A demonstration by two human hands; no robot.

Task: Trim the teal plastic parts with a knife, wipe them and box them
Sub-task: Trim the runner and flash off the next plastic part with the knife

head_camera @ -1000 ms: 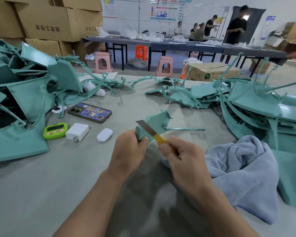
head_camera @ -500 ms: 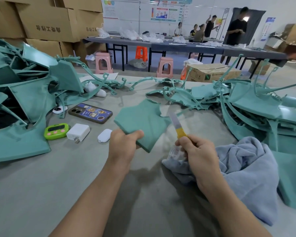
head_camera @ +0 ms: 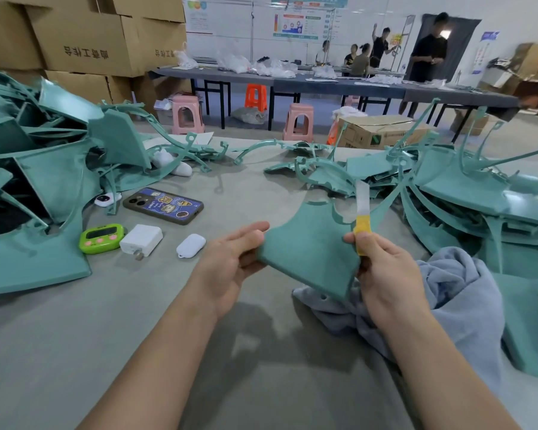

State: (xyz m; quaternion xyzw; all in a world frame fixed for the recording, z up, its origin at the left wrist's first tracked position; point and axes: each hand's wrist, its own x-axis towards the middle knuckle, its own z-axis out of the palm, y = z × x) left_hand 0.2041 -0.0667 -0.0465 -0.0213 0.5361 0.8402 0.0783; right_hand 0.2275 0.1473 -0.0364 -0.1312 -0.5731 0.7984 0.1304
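Note:
A flat teal plastic part (head_camera: 308,246) hangs above the grey table, held between both hands. My left hand (head_camera: 230,262) pinches its left corner with thumb and fingers. My right hand (head_camera: 382,271) grips a knife (head_camera: 361,209) with a yellow handle, blade pointing up, against the part's right edge. A grey-blue cloth (head_camera: 457,302) lies crumpled under and to the right of my right hand. Heaps of teal parts lie on the left (head_camera: 44,181) and on the right (head_camera: 466,206).
On the table (head_camera: 75,336) to the left lie a phone (head_camera: 163,206), a green timer (head_camera: 101,238), a white charger (head_camera: 141,239) and a white earbud case (head_camera: 191,245). A cardboard box (head_camera: 376,131) stands beyond the far edge. Stools, long tables and several people fill the background.
The teal part has turned flat towards me and shifted right. My right hand moved up to its right edge with the knife now upright; my left hand now pinches the left corner.

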